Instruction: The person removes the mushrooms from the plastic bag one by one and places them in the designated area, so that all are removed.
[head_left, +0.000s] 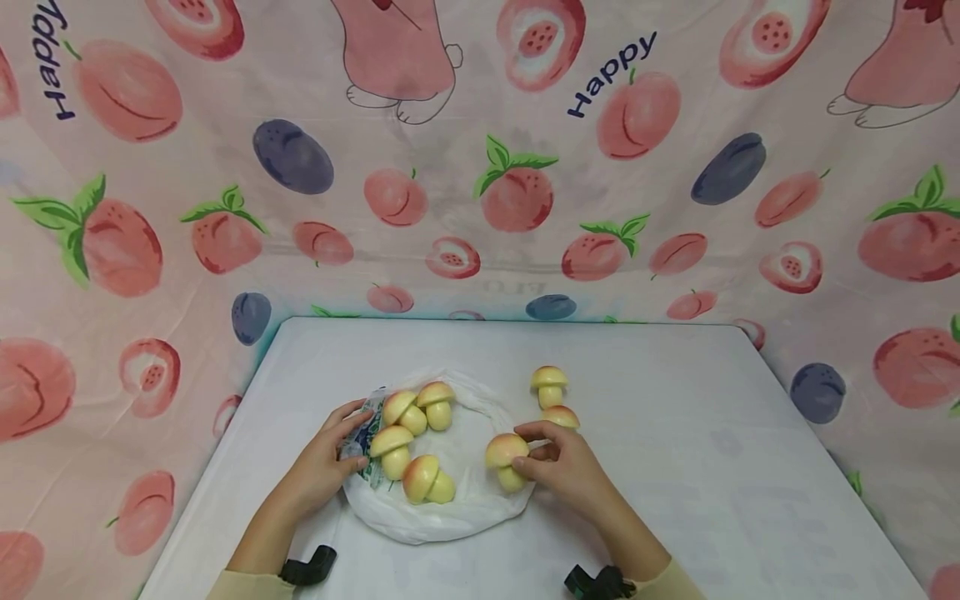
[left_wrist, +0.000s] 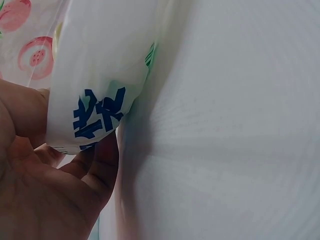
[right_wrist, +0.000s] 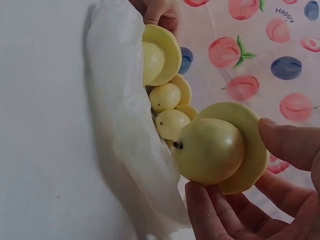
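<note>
A white plastic bag (head_left: 431,521), its rim rolled open into a ring, sits on the table with several yellow toy mushrooms in its left half, one a mushroom (head_left: 429,481) near the front. My left hand (head_left: 330,458) holds the bag's left edge; in the left wrist view the thumb is on one side of the printed rim (left_wrist: 100,110) and fingers on the other. Between thumb and fingers, my right hand (head_left: 566,467) grips another toy mushroom (right_wrist: 215,150) by its cap, over the bag's right rim. Its rounded stem points toward the right wrist camera.
Beyond the right hand, a toy mushroom (head_left: 550,386) stands on the white table (head_left: 712,467), with another mushroom (head_left: 561,416) partly hidden behind the hand. A fruit-printed cloth (head_left: 450,208) hangs behind and around the table.
</note>
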